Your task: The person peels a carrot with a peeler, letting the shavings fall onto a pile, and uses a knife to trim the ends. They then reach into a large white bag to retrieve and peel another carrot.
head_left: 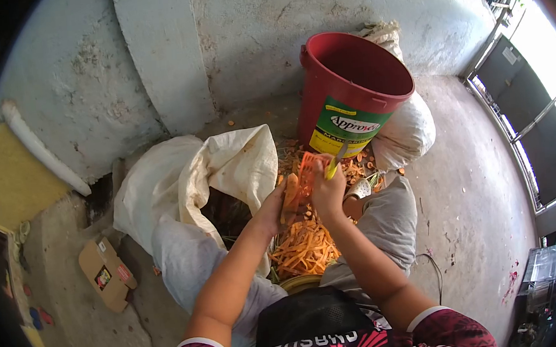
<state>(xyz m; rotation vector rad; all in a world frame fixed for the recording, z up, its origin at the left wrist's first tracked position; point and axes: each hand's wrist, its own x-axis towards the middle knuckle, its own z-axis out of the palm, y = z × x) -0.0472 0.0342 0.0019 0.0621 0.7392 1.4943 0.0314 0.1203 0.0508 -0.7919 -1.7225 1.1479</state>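
Observation:
My left hand [273,209] is closed round an orange carrot [289,191], held upright between the knees. Just to its right, my right hand [328,186] grips a yellow-handled knife [333,167], its blade pointing up and to the right. An orange perforated piece [305,175] stands between the two hands, against the right hand's fingers; its exact hold cannot be made out. Below the hands lies a heap of orange peelings [306,249], above a yellowish rim [300,281].
An open white sack [156,182] stands at the left leg. A red bucket [348,72] with a green and yellow label stands ahead, beside a full sack [405,132]. Cut carrot pieces lie by its base. A cardboard box [108,274] lies at left.

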